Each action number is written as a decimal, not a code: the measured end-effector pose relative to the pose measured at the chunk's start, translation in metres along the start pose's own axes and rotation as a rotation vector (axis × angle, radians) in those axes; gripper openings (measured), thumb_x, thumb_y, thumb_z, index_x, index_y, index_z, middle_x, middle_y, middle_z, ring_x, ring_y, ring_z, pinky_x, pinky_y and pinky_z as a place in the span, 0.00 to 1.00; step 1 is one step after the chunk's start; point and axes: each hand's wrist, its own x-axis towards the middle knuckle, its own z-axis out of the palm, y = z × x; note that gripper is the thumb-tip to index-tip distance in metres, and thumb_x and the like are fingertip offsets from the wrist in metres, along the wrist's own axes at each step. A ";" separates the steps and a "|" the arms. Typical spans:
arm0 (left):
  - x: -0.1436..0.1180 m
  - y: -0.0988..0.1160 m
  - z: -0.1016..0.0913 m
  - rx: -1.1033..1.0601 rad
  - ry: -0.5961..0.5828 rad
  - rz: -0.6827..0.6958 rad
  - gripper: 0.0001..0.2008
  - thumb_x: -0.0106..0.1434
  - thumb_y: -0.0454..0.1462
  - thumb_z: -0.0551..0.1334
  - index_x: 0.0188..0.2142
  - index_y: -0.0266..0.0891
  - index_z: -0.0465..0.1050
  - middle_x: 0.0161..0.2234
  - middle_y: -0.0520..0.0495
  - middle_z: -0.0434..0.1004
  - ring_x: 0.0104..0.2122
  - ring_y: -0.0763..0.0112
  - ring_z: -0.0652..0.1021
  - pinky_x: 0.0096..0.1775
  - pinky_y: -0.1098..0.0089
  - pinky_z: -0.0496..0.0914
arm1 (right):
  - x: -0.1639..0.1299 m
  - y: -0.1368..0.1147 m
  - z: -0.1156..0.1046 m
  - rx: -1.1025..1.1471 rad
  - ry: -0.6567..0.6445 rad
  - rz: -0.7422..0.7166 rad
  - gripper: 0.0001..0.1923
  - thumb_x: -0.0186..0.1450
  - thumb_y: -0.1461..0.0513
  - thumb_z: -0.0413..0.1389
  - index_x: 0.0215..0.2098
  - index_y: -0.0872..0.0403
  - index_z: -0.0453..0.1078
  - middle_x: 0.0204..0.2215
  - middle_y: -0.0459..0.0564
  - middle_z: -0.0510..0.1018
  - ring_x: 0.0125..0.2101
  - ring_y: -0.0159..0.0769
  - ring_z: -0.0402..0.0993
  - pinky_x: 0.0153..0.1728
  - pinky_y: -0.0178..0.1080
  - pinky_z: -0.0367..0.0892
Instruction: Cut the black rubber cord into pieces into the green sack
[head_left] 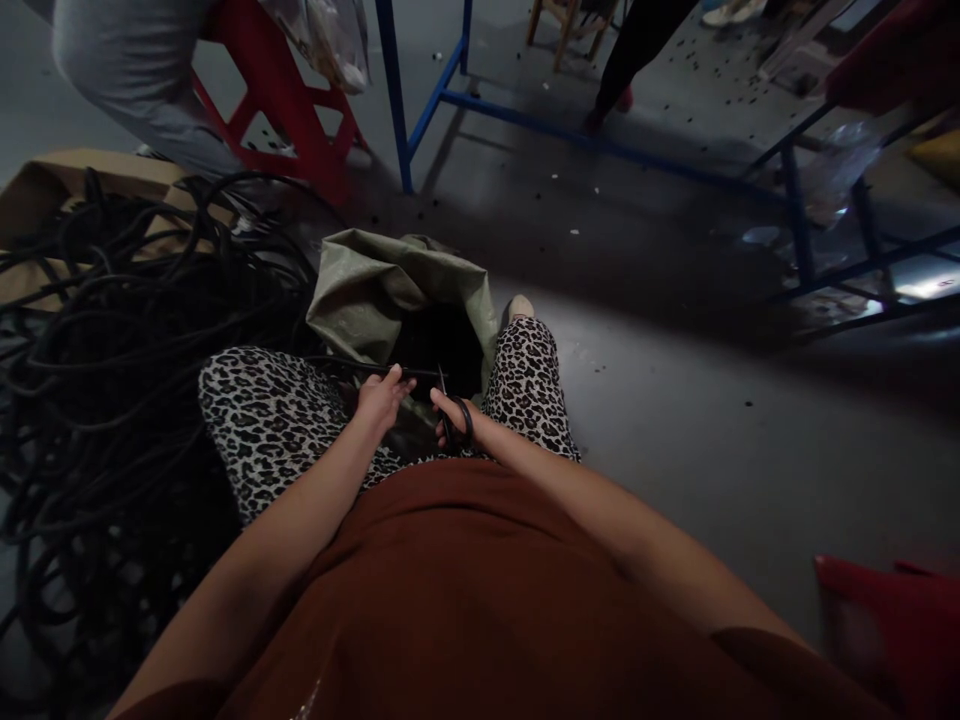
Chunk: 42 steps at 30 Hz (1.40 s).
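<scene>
Head view: left hand pinches black cord (taut), right hand grips scissors, hands apart.

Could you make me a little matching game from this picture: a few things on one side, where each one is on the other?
Things:
1. scissors
2. black cord
3. green sack
4. cable pile

Places:
A. on the floor to the person's left
B. between the knees, mouth open
C. in the right hand
D. in the left hand

Pairs: 1-C, 2-D, 3-B, 4-A

Open floor to the right; tangled black cable crowding the left, green sack directly ahead.
</scene>
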 end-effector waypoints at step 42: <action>-0.002 -0.002 0.000 0.002 -0.002 -0.005 0.12 0.53 0.31 0.66 0.27 0.34 0.61 0.26 0.49 0.73 0.28 0.72 0.77 0.38 0.63 0.74 | 0.005 0.002 -0.001 0.016 0.033 0.039 0.27 0.67 0.44 0.46 0.44 0.59 0.64 0.16 0.45 0.71 0.12 0.31 0.68 0.10 0.27 0.57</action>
